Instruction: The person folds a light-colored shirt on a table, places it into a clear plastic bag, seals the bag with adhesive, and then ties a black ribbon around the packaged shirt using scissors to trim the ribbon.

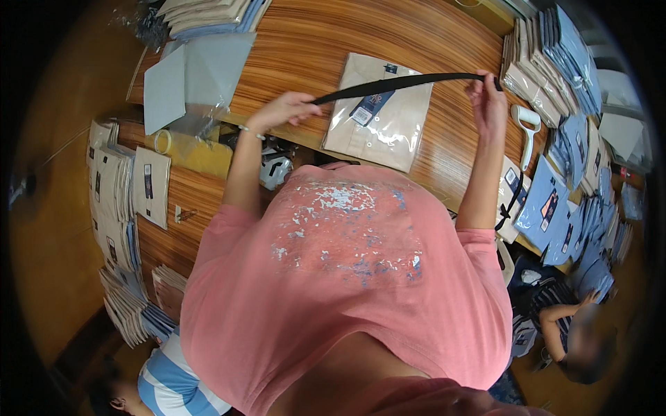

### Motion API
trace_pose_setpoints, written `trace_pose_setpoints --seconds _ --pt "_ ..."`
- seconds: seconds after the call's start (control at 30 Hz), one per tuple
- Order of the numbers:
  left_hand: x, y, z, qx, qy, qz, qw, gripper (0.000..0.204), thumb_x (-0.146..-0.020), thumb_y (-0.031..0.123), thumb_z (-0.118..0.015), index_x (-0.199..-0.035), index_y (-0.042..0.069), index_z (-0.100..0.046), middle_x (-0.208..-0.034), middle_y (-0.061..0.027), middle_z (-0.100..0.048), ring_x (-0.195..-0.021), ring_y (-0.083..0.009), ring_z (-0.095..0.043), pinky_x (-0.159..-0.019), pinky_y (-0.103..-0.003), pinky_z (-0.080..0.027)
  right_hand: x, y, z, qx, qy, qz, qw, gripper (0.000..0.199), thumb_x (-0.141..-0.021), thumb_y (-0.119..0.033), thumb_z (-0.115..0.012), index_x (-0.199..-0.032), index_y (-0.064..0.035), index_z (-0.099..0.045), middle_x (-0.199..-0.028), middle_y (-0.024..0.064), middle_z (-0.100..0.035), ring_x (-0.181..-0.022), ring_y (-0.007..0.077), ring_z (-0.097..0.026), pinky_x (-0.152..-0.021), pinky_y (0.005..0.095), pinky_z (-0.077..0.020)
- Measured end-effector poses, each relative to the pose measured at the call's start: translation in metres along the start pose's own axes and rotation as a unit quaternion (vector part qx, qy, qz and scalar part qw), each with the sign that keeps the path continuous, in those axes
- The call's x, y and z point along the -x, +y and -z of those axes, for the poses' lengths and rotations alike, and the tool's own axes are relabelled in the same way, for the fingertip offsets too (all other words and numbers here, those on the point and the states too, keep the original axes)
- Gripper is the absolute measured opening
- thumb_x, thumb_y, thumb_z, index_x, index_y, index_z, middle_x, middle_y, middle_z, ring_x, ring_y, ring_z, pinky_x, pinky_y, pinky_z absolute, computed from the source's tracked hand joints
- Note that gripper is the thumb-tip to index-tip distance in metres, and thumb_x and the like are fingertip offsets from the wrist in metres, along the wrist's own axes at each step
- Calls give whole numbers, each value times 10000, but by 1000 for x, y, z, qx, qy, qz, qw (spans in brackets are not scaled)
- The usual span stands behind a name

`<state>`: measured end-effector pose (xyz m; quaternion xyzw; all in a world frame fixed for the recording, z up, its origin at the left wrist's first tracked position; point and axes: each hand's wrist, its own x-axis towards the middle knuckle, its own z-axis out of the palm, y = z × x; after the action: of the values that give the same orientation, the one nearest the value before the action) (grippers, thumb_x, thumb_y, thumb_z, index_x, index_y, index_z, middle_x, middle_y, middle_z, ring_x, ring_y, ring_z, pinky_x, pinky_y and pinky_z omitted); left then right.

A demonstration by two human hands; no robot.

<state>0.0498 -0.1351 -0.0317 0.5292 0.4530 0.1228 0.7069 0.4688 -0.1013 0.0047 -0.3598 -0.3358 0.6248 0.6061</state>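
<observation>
A long black fabric strip (388, 84) stretches between my two hands, slightly bowed, across the upper part of a packed shirt. My left hand (286, 111) pinches its left end. On the right, my right hand (490, 104) grips the other end, raised near the stacked shirts. Under the strip, a beige folded shirt in a clear bag (388, 139) lies flat on the wooden table, with a dark blue tag (369, 109) on its front. The strip hides part of the shirt's upper area.
A white lint roller (526, 132) lies right of my right hand. Stacks of bagged beige shirts (531, 69) and blue shirts (544, 208) line the right. Clear bags and pale sheets (166, 90) sit at the left, near yellow tape (162, 141). Two people (184, 381) work nearby.
</observation>
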Motion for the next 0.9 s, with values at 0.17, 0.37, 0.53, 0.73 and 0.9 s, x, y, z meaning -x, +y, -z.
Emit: trace_pose_setpoints --seconds 0.17,0.37,0.53,0.73,0.9 --pt "-40 5 68 -104 199 -57 973 264 -888 304 -566 -866 50 -633 -610 58 -463 -542 -41 -392 -473 -208 -318 -15 22 52 55 103 -8 993 223 -920 -180 -521 -940 38 -562 -642 26 -522 -576 99 -472 -516 246 -381" --pt "-155 36 84 -380 445 -157 795 259 -864 256 -592 -857 -2 -617 -711 -89 -612 -621 -215 -552 -599 -337 -428 -72 95 79 520 243 18 819 301 -831 -300 -633 -774 -5 -625 -740 144 -648 -696 250 -631 -584 351 -480" --pt "-155 -5 106 -455 334 -55 824 198 -821 172 -624 -744 -4 -576 -678 -124 -606 -625 -245 -584 -569 -334 -427 -44 105 42 762 168 -66 621 401 -758 -414 -673 -831 -22 -638 -809 201 -643 -780 347 -629 -659 431 -486" --pt "-75 -30 82 -296 81 79 948 176 -787 133 -673 -708 34 -552 -600 -19 -545 -537 -112 -498 -508 -258 -381 25 123 98 483 89 -172 854 337 -783 -331 -670 -664 -30 -574 -576 93 -565 -502 203 -527 -457 338 -390" --pt "-49 -34 75 -212 53 93 971 172 -782 137 -683 -717 43 -553 -598 17 -525 -514 -64 -455 -465 -209 -325 39 89 73 307 163 -293 891 375 -783 -276 -682 -533 -99 -465 -434 -17 -394 -337 85 -315 -331 253 -197"
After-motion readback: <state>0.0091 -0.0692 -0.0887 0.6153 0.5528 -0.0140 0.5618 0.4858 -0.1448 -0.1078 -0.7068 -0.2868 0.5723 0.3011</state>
